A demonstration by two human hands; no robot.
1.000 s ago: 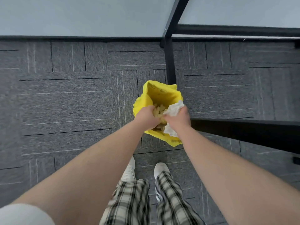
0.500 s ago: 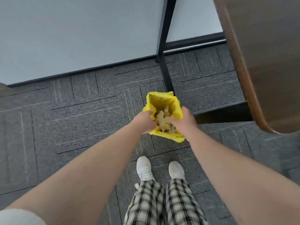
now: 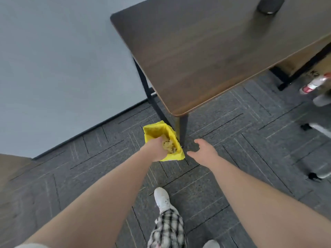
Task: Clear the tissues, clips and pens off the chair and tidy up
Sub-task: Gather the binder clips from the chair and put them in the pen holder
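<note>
A yellow bag (image 3: 157,130) hangs open low over the carpet, beside the dark table's leg (image 3: 183,130). Crumpled pale tissues (image 3: 169,146) fill its inside. My left hand (image 3: 156,149) grips the bag's near left rim. My right hand (image 3: 203,151) is just right of the bag, apart from it, fingers spread and holding nothing. The chair, clips and pens are not in view.
A dark wooden table (image 3: 206,51) stands ahead on black legs, with a dark cylinder (image 3: 268,5) on its far side. A plastic bottle (image 3: 315,83) and chair base parts (image 3: 318,174) lie at the right. Grey wall at left, grey carpet below.
My right hand has let go of the bag and drawn off to the right, now open. The white tissue it pushed in is inside the bag. My view has risen onto the table.
</note>
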